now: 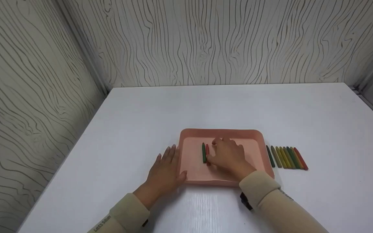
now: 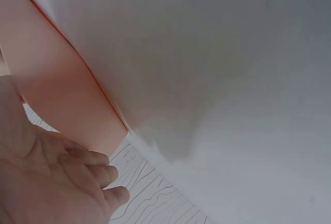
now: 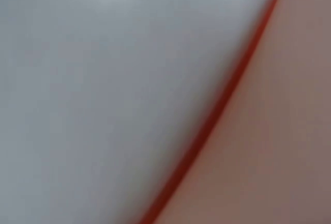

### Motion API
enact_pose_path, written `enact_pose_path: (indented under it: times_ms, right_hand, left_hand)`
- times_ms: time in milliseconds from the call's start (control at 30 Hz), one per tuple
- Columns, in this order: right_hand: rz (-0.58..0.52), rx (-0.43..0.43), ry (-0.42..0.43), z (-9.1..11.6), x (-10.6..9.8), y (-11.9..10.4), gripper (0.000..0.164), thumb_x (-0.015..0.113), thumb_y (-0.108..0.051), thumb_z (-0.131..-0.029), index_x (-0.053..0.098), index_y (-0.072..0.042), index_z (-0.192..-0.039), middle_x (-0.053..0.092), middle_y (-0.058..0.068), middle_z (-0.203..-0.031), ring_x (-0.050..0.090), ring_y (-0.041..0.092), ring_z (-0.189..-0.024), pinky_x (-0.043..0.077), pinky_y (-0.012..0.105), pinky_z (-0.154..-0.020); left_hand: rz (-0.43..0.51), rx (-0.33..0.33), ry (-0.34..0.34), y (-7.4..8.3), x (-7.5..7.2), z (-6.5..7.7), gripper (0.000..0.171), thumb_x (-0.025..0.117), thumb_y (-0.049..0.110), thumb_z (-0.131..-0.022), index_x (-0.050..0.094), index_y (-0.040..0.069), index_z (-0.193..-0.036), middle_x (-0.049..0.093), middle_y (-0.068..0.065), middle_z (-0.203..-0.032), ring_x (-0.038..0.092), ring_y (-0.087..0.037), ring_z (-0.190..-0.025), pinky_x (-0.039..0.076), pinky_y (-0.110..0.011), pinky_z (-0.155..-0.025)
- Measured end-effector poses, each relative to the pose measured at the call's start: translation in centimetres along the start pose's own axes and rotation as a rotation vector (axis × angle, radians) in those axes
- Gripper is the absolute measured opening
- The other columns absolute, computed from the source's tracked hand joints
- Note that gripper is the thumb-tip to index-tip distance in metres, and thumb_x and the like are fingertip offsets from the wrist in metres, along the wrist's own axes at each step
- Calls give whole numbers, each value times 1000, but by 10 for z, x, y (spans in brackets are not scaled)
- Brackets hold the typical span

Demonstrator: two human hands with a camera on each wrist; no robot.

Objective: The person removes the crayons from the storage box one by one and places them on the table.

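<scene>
A shallow pink tray (image 1: 193,174) sits on the white table. Inside it, a green crayon (image 1: 204,152) and a red crayon (image 1: 207,149) lie side by side, both pointing away from me. My right hand (image 1: 230,157) is over the tray, thumb tip overlapping the red crayon, index finger bent and spread apart from the thumb; what lies under the palm is hidden. Flat beside the tray's left wall, my left hand (image 1: 163,174) has its fingers extended and its thumb at the near-left corner. In the left wrist view, the left hand (image 2: 57,177) lies along the tray's pink side (image 2: 67,89).
To the right of the tray, several crayons (image 1: 287,158) in greens, yellows, orange and red lie in a row, the nearest close to the tray wall. The white table (image 1: 141,113) meets wood-patterned panels (image 1: 206,42) at the back. The right wrist view shows only blurred tray edge (image 3: 222,102).
</scene>
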State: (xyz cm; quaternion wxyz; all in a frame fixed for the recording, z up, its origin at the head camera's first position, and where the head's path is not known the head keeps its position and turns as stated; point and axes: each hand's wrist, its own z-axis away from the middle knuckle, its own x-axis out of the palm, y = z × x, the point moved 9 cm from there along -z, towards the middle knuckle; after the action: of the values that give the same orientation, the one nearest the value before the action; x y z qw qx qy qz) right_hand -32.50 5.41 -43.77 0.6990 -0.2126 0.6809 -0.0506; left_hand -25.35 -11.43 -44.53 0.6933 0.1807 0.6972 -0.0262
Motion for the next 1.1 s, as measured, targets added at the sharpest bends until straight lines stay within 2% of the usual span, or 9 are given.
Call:
enact_pose_path:
  times_ms: [133, 300, 500, 733, 933, 1100]
  right_hand:
    - [-58, 20, -19, 2, 2, -2, 48, 70, -35, -76, 62, -6, -114, 54, 7, -101, 55, 22, -79, 46, 42, -67]
    - [-127, 50, -49, 4, 3, -3, 48, 73, -29, -72, 61, -6, -113, 50, 6, -96, 52, 19, -70, 42, 35, -59]
    - [-147, 80, -82, 7, 6, -4, 48, 72, -25, -72, 60, -7, -115, 50, 6, -95, 51, 19, -69, 40, 34, -60]
    - [-190, 85, -81, 6, 8, -5, 47, 76, -22, -72, 63, -5, -113, 59, 3, -88, 53, 18, -69, 43, 34, -59]
    - [-355, 105, -112, 5, 12, 2, 42, 70, -13, -77, 59, -3, -116, 67, 2, -93, 59, 12, -64, 46, 30, -61]
    - [-498, 121, -101, 2, 4, 12, 44, 66, -8, -80, 56, -4, -123, 65, 4, -92, 60, 13, -67, 47, 28, -61]
  left_hand:
    - [0, 9, -4, 1, 0, 0, 73, 47, 41, -94, 24, -2, -149, 23, -18, -154, 19, -32, -142, 19, -49, -111]
    - [-4, 23, -7, 2, 0, -1, 73, 46, 41, -94, 24, -3, -148, 22, -19, -154, 18, -32, -142, 19, -50, -111]
    - [-3, 27, -20, 3, -1, -1, 73, 45, 41, -94, 23, -4, -148, 20, -19, -154, 17, -33, -142, 18, -51, -111]
    - [-24, 28, 7, 3, -1, 0, 73, 46, 42, -94, 26, -3, -148, 24, -19, -153, 20, -33, -141, 21, -51, -110]
    - [-20, 25, 12, 3, 0, 1, 72, 47, 41, -94, 27, -3, -147, 26, -19, -153, 21, -33, -141, 22, -52, -109]
    - [-5, 27, 18, 1, -1, 1, 72, 47, 40, -94, 27, -4, -147, 26, -20, -152, 21, -34, -141, 21, -52, -109]
